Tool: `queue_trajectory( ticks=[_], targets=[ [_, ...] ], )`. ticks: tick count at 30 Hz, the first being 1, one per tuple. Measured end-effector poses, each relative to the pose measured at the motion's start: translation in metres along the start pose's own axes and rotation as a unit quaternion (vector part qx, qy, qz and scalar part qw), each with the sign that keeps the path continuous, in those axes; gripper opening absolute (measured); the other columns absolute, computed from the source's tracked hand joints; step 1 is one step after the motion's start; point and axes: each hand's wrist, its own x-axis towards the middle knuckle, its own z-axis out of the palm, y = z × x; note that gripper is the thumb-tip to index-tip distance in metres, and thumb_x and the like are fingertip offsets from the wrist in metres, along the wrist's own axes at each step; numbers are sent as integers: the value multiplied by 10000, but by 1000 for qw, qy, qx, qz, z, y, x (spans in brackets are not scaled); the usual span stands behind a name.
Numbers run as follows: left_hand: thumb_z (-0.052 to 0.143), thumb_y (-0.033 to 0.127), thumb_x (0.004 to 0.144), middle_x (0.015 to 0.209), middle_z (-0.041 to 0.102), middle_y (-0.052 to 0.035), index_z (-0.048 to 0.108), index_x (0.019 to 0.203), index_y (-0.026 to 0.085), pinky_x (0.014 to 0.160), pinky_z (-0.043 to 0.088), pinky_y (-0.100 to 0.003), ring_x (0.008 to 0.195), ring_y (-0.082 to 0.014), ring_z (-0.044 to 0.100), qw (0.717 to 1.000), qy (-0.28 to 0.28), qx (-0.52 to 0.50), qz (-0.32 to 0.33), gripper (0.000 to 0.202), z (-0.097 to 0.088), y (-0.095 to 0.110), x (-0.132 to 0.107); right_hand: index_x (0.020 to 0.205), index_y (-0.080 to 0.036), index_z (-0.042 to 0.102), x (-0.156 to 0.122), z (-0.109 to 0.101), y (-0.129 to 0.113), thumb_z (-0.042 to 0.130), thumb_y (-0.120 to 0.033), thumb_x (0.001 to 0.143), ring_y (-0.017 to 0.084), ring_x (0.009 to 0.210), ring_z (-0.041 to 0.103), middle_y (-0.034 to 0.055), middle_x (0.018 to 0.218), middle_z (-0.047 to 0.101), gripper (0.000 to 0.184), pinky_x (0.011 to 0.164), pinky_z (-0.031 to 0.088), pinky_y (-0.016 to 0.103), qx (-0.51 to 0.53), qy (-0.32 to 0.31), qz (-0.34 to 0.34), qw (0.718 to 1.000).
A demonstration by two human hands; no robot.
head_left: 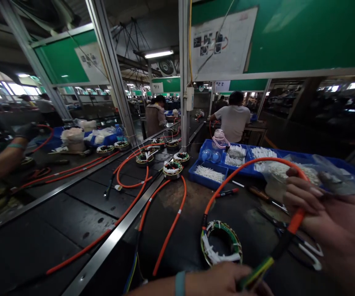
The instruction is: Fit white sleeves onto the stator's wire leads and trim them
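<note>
My right hand (334, 226) is closed around the orange cable (251, 164) near its end, where the orange sheath gives way to black sleeving. My left hand (227, 281), at the bottom edge, pinches the yellow and green wire ends (257, 269) coming out of that cable. The cable arcs up and back down to a ring-shaped wound stator (221, 242) lying on the dark bench in front of me. A teal band sits on my left wrist.
Blue trays (208, 174) of white parts stand behind the stator, with pliers and a marker (227, 192) beside them. More stators (172, 168) with orange cables sit along the conveyor (72, 197). A gloved co-worker's arm (5, 154) is at far left; other people work beyond.
</note>
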Motion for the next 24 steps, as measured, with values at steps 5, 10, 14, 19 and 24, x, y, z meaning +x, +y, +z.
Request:
queue_trajectory(
  ticks=[5, 10, 14, 19, 24],
  targets=[
    [574, 310, 800, 928, 668, -81, 628, 914, 166, 849, 460, -367, 901, -227, 600, 931, 113, 342, -65, 192, -51, 1, 2, 796, -234, 516, -2, 36, 6, 346, -435, 889, 107, 434, 79, -71, 540, 175, 280, 396, 114, 265, 66, -18, 0, 998],
    [575, 402, 785, 955, 645, -81, 581, 1023, 187, 939, 417, -421, 909, -218, 584, 904, 267, 333, -9, 321, -24, -30, -12, 787, -193, 535, -18, 63, 55, 530, -480, 827, 69, 365, 212, -80, 398, 328, 290, 378, 196, 204, 125, -30, 59, 990],
    [418, 443, 844, 631, 579, -54, 569, 679, 193, 797, 463, -430, 650, -196, 546, 873, 342, 347, 26, 336, 4, -47, -22, 844, -175, 560, -10, 60, 67, 535, -459, 840, 52, 353, 169, -92, 414, 343, 285, 372, 162, 190, 173, -7, 66, 983],
    [244, 426, 913, 512, 509, -34, 484, 516, 201, 744, 431, -405, 569, -167, 491, 890, 399, 212, -62, 516, -7, -45, -18, 875, -191, 513, 24, 69, 71, 525, -417, 819, 58, 353, 202, -105, 472, 340, 233, 382, 188, 189, 170, -44, 132, 976],
    [79, 711, 833, 482, 453, -20, 389, 443, 200, 560, 415, -307, 516, -149, 466, 862, 427, -191, -197, 713, -18, -35, -29, 778, -171, 540, 37, 66, 93, 568, -383, 763, 113, 589, 529, -16, 676, 576, 214, 598, 415, 253, 72, -170, 231, 955]
  ],
)
